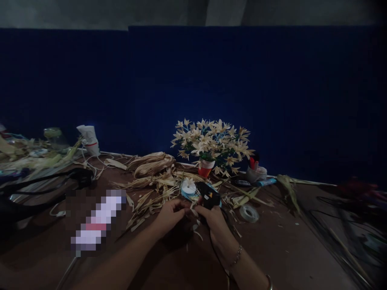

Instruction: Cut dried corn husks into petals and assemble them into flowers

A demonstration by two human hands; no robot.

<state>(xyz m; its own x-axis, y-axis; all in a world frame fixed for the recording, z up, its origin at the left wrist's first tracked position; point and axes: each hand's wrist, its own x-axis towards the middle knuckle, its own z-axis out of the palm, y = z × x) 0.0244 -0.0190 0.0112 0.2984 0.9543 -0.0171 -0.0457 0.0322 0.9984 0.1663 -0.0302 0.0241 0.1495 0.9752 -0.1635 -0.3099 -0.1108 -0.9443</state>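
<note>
In the middle of the table my left hand (173, 213) and my right hand (215, 223) are close together, fingers pinched. Between their fingertips is a small pale strip of dried husk (194, 210), with thin curled ends hanging below. The exact grip of the fingers is dim and partly hidden. Just beyond them lies a white spool (188, 187) with blue around it and a pale husk flower on top. A black device with a yellow mark (209, 195) lies right behind my right hand; its kind is unclear.
Pale flowers (211, 139) stand in a red-and-white cup (206, 168) at the back. Dried husks (154, 164) and loose strips spread left of it. A tape roll (249, 213) lies right. A blurred pale object (98, 219) with a cord lies left; dark cables (335, 237) lie far right.
</note>
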